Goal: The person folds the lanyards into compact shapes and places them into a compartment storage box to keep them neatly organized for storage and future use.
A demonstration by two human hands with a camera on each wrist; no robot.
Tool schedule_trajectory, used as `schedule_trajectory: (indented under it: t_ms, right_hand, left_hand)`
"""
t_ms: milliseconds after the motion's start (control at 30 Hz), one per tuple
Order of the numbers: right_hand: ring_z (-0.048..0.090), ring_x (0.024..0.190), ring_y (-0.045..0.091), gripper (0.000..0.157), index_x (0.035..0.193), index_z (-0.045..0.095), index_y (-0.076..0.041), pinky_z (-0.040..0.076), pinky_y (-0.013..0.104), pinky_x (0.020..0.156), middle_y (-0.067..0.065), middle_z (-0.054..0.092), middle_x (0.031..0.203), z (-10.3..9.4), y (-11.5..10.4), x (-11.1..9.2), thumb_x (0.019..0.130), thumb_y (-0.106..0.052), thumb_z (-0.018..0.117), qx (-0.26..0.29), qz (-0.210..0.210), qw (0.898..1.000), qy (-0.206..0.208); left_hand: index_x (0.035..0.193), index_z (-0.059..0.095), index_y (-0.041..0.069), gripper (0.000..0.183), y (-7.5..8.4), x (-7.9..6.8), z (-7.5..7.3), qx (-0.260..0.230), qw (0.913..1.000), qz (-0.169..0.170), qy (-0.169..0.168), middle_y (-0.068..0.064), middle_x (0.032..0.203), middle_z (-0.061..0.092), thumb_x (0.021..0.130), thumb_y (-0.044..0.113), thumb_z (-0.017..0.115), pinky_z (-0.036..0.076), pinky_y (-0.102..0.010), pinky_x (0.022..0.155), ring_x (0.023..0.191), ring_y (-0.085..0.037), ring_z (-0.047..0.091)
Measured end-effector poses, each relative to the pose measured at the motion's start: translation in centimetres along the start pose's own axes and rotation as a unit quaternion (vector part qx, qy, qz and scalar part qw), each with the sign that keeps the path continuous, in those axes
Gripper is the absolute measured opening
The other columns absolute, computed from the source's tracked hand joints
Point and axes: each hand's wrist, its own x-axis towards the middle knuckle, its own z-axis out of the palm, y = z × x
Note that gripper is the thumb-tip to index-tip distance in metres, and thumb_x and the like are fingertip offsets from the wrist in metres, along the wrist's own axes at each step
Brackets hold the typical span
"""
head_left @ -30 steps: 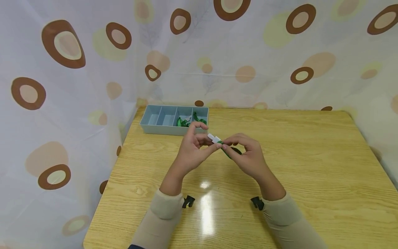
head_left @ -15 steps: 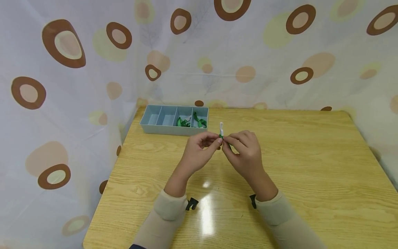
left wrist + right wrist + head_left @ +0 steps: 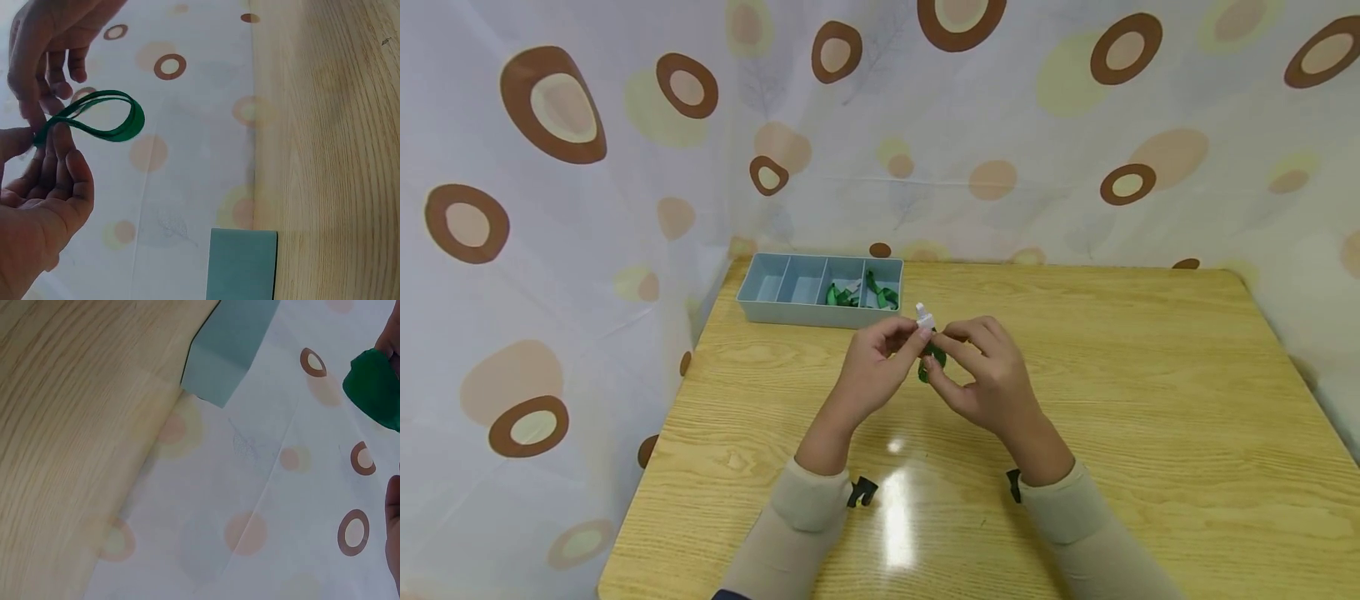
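Observation:
A loop of green ribbon (image 3: 128, 122) with a white end piece (image 3: 926, 321) is held up over the table between both hands. My left hand (image 3: 877, 367) pinches it between thumb and fingers just below the white piece. From the right, my right hand (image 3: 992, 375) has its index finger at the same spot and its thumb lower on the ribbon. The ribbon's loop sticks out beyond the fingers in the left wrist view. Only a broad green part (image 3: 373, 387) and bits of the hands show in the right wrist view.
A light blue box (image 3: 820, 314) with several compartments stands at the back left of the wooden table (image 3: 1150, 400). Its two right compartments hold more green ribbons (image 3: 883, 293) with white parts. A patterned curtain (image 3: 1037, 125) rises behind the table and along its sides.
Both hands have turned the ribbon: its white end first leaned left, then stood upright, and now leans slightly left. The right thumb has moved down the ribbon, away from the index finger.

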Motion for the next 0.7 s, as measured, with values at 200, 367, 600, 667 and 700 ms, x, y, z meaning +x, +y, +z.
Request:
schedule_trajectory:
  t_ms: [200, 367, 600, 667, 700]
  right_hand:
    - [0.063, 0.087, 0.03, 0.031, 0.119, 0.078, 0.001, 0.054, 0.044, 0.073, 0.017, 0.071, 0.102, 0.2, 0.0, -0.6, 0.102, -0.023, 0.069, 0.039, 0.018, 0.999, -0.016]
    - [0.067, 0.089, 0.031, 0.052, 0.123, 0.071, 0.005, 0.057, 0.04, 0.078, 0.019, 0.072, 0.102, 0.3, -0.3, -1.1, 0.097, -0.04, 0.075, 0.044, 0.064, 0.997, -0.009]
    - [0.066, 0.09, 0.027, 0.025, 0.098, 0.074, 0.001, 0.055, 0.027, 0.084, 0.014, 0.068, 0.102, 0.5, -0.3, -1.6, 0.083, -0.012, 0.089, 0.08, 0.15, 0.985, -0.036]
    - [0.066, 0.087, 0.024, 0.016, 0.091, 0.074, 0.0, 0.052, 0.02, 0.084, 0.012, 0.067, 0.1, 0.7, -0.2, -1.8, 0.081, -0.001, 0.086, 0.093, 0.151, 0.984, -0.029]
    - [0.067, 0.086, 0.024, 0.014, 0.09, 0.074, 0.0, 0.053, 0.018, 0.084, 0.012, 0.068, 0.099, 0.8, -0.2, -1.9, 0.081, 0.002, 0.085, 0.103, 0.149, 0.983, -0.023]
  left_hand:
    - [0.112, 0.072, 0.003, 0.025, 0.2, 0.2, 0.0, 0.004, 0.9998, -0.009, 0.019, -0.012, 0.101, 0.071, 0.112, 0.025, 0.058, 0.058, -0.03, 0.082, 0.091, -0.026, 0.069]
    - [0.111, 0.069, 0.0, 0.024, 0.6, 0.4, -0.1, -0.013, 0.9986, 0.001, 0.051, -0.016, 0.098, 0.069, 0.111, 0.022, 0.058, 0.058, -0.028, 0.082, 0.092, -0.035, 0.068]
    - [0.112, 0.067, -0.003, 0.025, 0.8, 0.6, -0.3, -0.031, 0.9965, 0.023, 0.074, -0.02, 0.101, 0.069, 0.111, 0.019, 0.058, 0.056, -0.022, 0.081, 0.096, -0.05, 0.067]
    - [0.113, 0.067, -0.004, 0.025, 0.8, 0.5, -0.3, -0.034, 0.9956, 0.019, 0.085, -0.019, 0.102, 0.069, 0.111, 0.02, 0.058, 0.057, -0.022, 0.082, 0.097, -0.048, 0.067]
    - [0.114, 0.067, -0.004, 0.025, 0.7, 0.5, -0.3, -0.036, 0.9951, 0.018, 0.09, -0.019, 0.103, 0.069, 0.112, 0.02, 0.057, 0.057, -0.023, 0.083, 0.097, -0.046, 0.067]
